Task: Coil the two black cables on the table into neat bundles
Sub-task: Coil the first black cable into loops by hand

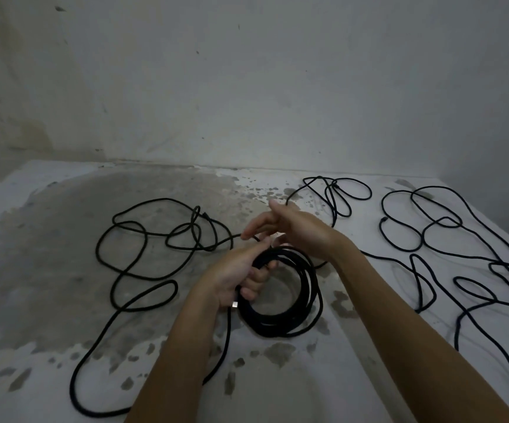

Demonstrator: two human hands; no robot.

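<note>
Tabletop, white paint flaked to rough grey patches. Centre frame: left hand grips a round, multi-turn coil of matte black cable, fingers curled through it. Just beyond, right hand is open, fingers straight, thumb up, fingertips at the loose strand trailing left into tangled loops. Second cable sprawls uncoiled at right, well apart. Stained plaster wall behind.

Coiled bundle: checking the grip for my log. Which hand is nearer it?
Left. The left hand grips the coiled bundle at its upper-left rim; the right hand sits just beyond its top, fingers straight.
</note>
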